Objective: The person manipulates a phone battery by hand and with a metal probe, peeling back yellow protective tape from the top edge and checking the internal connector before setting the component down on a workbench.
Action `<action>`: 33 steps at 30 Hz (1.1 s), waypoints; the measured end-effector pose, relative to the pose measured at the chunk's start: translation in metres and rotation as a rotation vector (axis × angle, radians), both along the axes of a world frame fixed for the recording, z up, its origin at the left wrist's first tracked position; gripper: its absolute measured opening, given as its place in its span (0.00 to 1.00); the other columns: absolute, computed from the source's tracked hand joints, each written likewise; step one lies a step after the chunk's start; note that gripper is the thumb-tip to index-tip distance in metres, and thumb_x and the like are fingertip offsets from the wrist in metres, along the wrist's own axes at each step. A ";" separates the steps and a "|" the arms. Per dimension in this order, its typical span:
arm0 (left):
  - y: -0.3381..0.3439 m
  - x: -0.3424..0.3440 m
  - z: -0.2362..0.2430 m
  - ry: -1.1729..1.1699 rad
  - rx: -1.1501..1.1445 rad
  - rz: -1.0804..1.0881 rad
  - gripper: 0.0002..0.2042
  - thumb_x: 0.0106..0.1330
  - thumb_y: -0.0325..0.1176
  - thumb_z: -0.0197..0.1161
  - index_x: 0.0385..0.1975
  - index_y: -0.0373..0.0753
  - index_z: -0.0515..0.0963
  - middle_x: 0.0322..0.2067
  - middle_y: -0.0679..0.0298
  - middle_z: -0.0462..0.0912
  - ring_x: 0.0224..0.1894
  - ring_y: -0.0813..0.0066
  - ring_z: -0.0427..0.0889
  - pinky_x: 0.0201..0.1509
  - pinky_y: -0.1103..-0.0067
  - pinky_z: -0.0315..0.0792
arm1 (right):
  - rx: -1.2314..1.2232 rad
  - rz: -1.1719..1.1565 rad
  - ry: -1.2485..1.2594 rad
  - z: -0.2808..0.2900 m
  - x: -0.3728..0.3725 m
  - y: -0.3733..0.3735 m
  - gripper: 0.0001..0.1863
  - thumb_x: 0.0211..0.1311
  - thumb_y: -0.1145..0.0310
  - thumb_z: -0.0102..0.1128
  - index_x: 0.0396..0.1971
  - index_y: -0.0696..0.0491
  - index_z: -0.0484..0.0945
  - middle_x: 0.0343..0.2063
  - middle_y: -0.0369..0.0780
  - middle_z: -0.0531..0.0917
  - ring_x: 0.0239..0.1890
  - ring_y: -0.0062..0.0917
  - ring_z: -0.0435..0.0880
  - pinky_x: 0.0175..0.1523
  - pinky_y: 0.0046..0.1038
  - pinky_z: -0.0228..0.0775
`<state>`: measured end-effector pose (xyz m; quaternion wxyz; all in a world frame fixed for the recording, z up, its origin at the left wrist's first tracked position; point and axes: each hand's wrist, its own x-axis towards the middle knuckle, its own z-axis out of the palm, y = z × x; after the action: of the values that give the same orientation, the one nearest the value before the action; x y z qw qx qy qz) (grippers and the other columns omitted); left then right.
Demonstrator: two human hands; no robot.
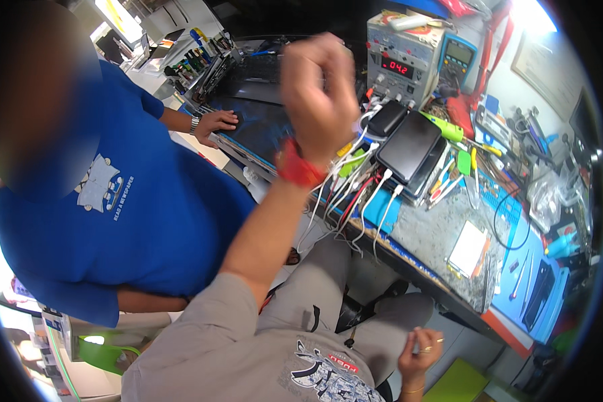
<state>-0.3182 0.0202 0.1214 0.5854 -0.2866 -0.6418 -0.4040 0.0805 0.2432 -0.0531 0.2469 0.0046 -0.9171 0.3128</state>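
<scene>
My left hand (318, 87) is raised in front of me, above the far part of the workbench, with a red band (298, 167) on its wrist. It is smeared by motion, but its fingers look curled into a loose fist; I make out nothing in it. Nearest beyond it are several white charging cables (345, 161) and a dark phone (411, 147) lying on a stack. Low at the right, close to my leg, my right hand (419, 352) wears rings. Its fingers are curled in, nothing shows in them, and it stays apart from the bench.
A person in a blue shirt (161, 214) stands at my left, one hand (216, 126) on the bench mat. A power supply (398, 63) and multimeter (457, 57) stand at the back. A white-screened panel (467, 249) and a blue tray (536, 288) lie at right.
</scene>
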 end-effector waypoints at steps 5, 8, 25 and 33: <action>-0.147 -0.197 0.035 -0.170 0.426 0.360 0.09 0.73 0.30 0.57 0.43 0.30 0.76 0.32 0.57 0.84 0.35 0.71 0.86 0.39 0.76 0.78 | 0.078 0.020 -0.346 -0.060 0.013 -0.018 0.13 0.52 0.77 0.68 0.39 0.60 0.81 0.36 0.49 0.80 0.37 0.45 0.80 0.42 0.41 0.73; -0.292 -0.306 0.035 -0.455 0.487 0.562 0.15 0.68 0.37 0.56 0.43 0.32 0.83 0.42 0.44 0.86 0.47 0.44 0.85 0.54 0.61 0.78 | 0.090 -0.049 -0.482 -0.091 0.023 -0.012 0.15 0.54 0.72 0.68 0.42 0.60 0.80 0.41 0.50 0.79 0.43 0.47 0.79 0.49 0.44 0.71; -0.489 -0.419 0.038 -1.796 -0.350 0.427 0.52 0.61 0.83 0.32 0.56 0.37 0.80 0.29 0.56 0.65 0.22 0.75 0.58 0.26 0.73 0.55 | 0.140 -0.254 -0.755 -0.068 -0.041 -0.046 0.12 0.64 0.68 0.63 0.39 0.60 0.85 0.44 0.53 0.84 0.49 0.51 0.79 0.58 0.46 0.69; -0.457 -0.409 0.015 -1.501 0.083 0.279 0.44 0.71 0.73 0.37 0.71 0.37 0.58 0.57 0.49 0.71 0.60 0.65 0.63 0.65 0.69 0.55 | 0.118 -0.296 -0.780 -0.066 -0.045 -0.052 0.13 0.64 0.67 0.64 0.42 0.59 0.85 0.47 0.53 0.83 0.52 0.50 0.78 0.59 0.44 0.69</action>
<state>-0.7274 -0.4370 0.1363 0.0482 0.1705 -0.8821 -0.4365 0.0359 0.1917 -0.1195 -0.0773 -0.2317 -0.9490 0.1993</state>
